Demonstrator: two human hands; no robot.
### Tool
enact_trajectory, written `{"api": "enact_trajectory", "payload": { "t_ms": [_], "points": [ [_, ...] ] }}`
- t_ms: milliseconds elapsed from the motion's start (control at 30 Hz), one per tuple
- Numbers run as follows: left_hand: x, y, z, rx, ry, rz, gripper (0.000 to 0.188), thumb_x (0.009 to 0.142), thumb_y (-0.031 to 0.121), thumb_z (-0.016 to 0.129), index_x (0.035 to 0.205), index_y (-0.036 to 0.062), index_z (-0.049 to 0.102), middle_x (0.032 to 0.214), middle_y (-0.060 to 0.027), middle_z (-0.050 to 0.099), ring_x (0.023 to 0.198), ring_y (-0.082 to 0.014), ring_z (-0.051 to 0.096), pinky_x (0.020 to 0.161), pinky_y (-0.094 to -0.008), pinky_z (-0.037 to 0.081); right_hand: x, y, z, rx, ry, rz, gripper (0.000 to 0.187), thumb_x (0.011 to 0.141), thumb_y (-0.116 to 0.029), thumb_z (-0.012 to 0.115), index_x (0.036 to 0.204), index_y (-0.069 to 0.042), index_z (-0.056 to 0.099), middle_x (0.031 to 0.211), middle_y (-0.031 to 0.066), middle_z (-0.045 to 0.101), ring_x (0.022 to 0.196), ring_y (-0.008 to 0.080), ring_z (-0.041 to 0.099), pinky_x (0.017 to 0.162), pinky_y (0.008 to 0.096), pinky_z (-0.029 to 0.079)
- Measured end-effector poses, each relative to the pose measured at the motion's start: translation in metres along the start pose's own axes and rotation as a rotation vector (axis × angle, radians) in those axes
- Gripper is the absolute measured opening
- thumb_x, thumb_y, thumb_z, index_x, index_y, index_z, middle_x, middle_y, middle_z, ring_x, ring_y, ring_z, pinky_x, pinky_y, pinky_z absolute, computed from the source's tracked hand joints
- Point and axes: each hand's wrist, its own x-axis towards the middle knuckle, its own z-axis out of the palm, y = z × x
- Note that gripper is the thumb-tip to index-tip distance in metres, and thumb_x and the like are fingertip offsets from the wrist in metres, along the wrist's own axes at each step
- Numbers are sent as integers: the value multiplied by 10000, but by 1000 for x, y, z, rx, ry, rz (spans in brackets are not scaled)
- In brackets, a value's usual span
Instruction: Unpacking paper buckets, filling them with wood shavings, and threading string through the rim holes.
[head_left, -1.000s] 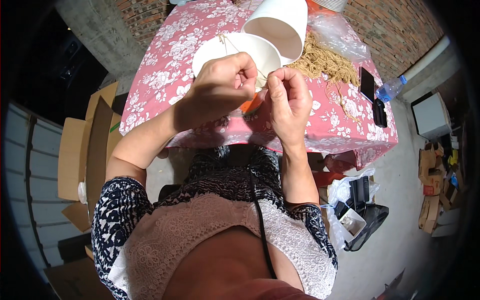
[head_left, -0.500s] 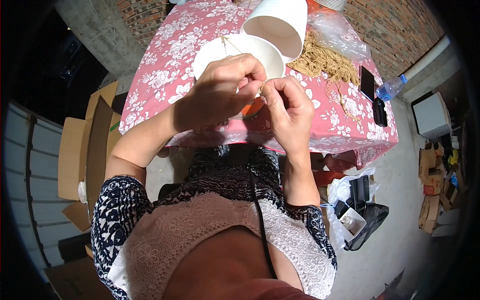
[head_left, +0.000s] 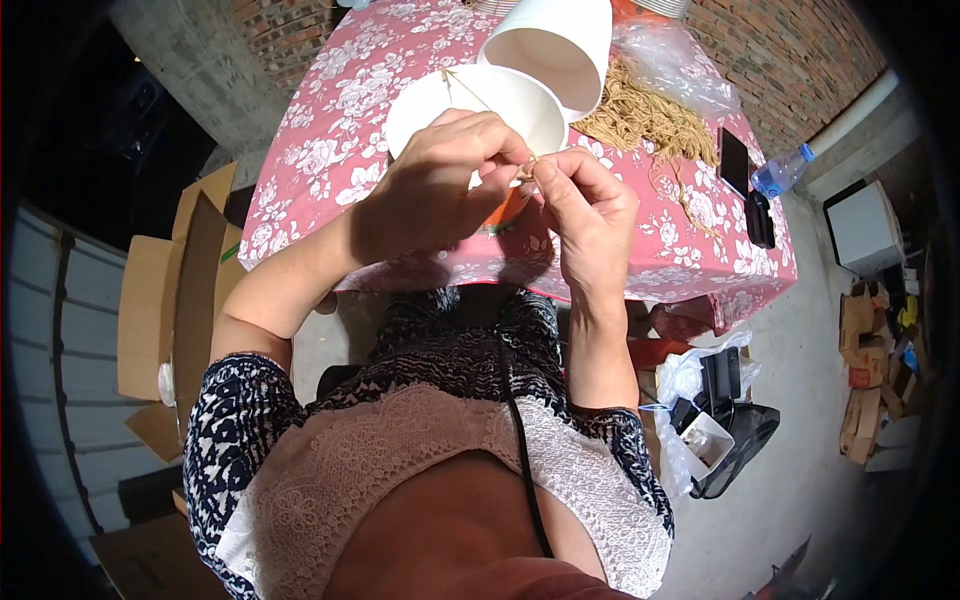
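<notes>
My left hand [head_left: 445, 170] and my right hand [head_left: 590, 205] meet over the near part of the table, each pinching a thin tan cord [head_left: 472, 90] between thumb and fingertips. The cord runs up from the fingers to the far rim of a white bowl-shaped container [head_left: 535, 100], where a bit of it shows tied or looped. My left hand covers the container's near side. Below the fingertips, partly hidden, is a small orange thing [head_left: 507, 210] whose kind I cannot make out.
A white bucket [head_left: 555, 50] lies tipped behind the container. To its right are a heap of tan cord [head_left: 645, 120], clear plastic [head_left: 680, 65], a phone [head_left: 733, 160], a black case [head_left: 760, 222] and a water bottle [head_left: 783, 172]. A flowered pink cloth [head_left: 330, 110] covers the table.
My right hand has shifted slightly right, its fingers still pinched on the cord. More of the orange thing now shows beneath. My left hand has barely moved.
</notes>
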Motion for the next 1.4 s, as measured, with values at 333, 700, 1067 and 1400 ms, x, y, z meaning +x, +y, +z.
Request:
{"api": "enact_trajectory", "payload": {
  "t_ms": [333, 700, 1067, 1400],
  "points": [
    [2, 4, 10, 321, 60, 254, 104, 817, 79, 635, 863, 40, 551, 756, -71, 570, 733, -251, 592, 897, -458, 442, 1, 3, -1, -38, -4, -22, 69, 881, -13, 635, 839, 39, 652, 781, 2, 591, 703, 57, 527, 642, 218, 433],
    [-3, 25, -9, 291, -138, 98, 122, 715, -39, 583, 795, 37, 530, 860, -93, 526, 838, -270, 554, 970, -531, 328, 21, 24, -14, -454, 108, -373, 58, 882, -20, 596, 847, 27, 598, 792, 95, 561, 684, 181, 552, 625, 311, 452],
    [-10, 30, -19, 241, -189, 50, 81, 700, -25, 601, 752, 22, 562, 1034, -152, 534, 973, -303, 530, 1009, -517, 294, 30, 27, -9, -781, 184, -670, 61, 844, 22, 609, 847, 12, 549, 813, 154, 510, 715, 308, 537, 637, 392, 443],
    [-23, -18, -59, 312, 97, -844, 336, 858, 305, 640, 803, -23, 597, 730, -139, 608, 661, -245, 584, 645, -361, 471, 19, 18, -20, -617, 59, -663, 45, 838, 28, 615, 879, 17, 601, 824, 123, 534, 725, 246, 538, 654, 333, 450]
  ]
}}
